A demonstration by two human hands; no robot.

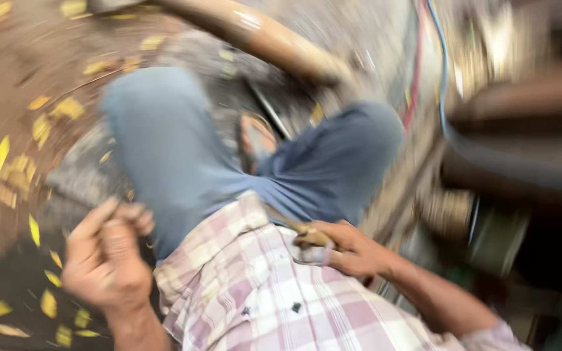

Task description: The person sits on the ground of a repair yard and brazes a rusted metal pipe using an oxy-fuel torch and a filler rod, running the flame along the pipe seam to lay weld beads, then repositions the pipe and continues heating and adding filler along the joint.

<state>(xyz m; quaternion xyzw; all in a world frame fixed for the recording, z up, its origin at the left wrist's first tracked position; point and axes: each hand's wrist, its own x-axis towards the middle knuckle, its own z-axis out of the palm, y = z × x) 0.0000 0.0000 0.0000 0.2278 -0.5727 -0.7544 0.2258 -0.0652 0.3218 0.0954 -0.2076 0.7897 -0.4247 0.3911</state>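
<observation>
1. Sitting low, the person wears blue cloth trousers [170,162] with both knees up, and the whole view is smeared with blur.
2. Dusty brown ground [27,65] lies around, with little yellow leaves [8,162] scattered on it.
3. Over the belly hangs a pink and white checked shirt [261,292].
4. A smooth brown wooden pole [261,32] crosses the top, and a thin blue hose [443,97] runs down on the right side, next to dark machine parts too blurry to name.
5. The left hand [108,260] is curled into a loose fist beside the left knee. Something thin may be pinched in it, but I cannot tell.
6. The right hand [352,250] rests at the waist, its fingers closed on a small brownish metal piece [310,237], pressed against the shirt edge.
7. That small piece could slip out and get lost among the leaves, I think, because the grip looks light and everything is shaking.
</observation>
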